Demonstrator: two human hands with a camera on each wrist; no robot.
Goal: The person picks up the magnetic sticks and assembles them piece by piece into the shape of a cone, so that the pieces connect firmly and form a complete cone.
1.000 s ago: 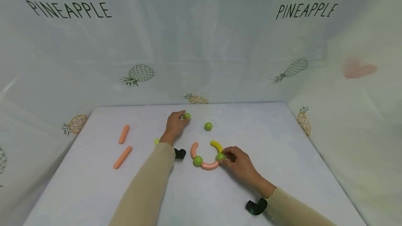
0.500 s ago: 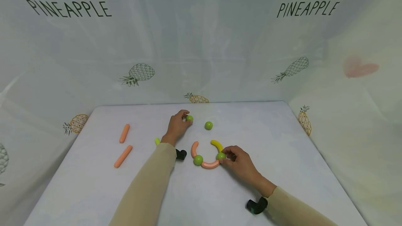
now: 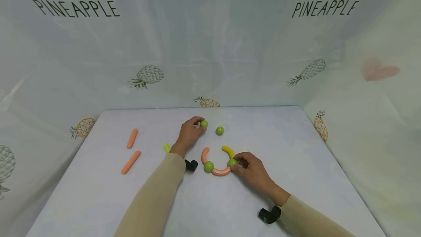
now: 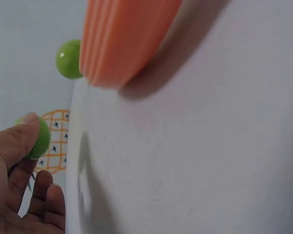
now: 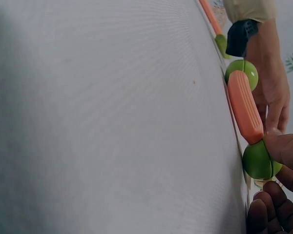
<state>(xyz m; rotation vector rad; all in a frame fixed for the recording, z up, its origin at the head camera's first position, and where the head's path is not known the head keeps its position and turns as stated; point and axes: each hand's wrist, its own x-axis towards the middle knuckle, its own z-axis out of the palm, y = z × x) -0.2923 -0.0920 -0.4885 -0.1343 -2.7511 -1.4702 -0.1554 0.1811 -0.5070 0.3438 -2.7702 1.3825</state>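
Note:
Between thumb and fingers my left hand (image 3: 189, 132) pinches a green ball (image 3: 204, 124), raised above the tabletop in the left wrist view. My right hand (image 3: 254, 169) pinches another green ball (image 5: 257, 160) at the right of an open ring of toy pieces. A curved orange stick (image 3: 221, 172) runs from that ball to a third green ball (image 3: 208, 166). Upward from there goes a second curved orange stick (image 3: 204, 155). A curved yellow stick (image 3: 227, 151) rises from the ball in my right hand. Beyond the ring's gap lies a loose green ball (image 3: 219, 131).
Two straight orange sticks (image 3: 132, 138) lie at the left of the white table (image 3: 279, 131). A yellow-green piece (image 3: 167, 147) shows partly behind my left wrist. A pineapple-print curtain (image 3: 230, 46) hangs beyond the back edge.
My left hand has moved right with its green ball, closer to the loose one. My right hand stays on its ball, and the ring keeps its shape.

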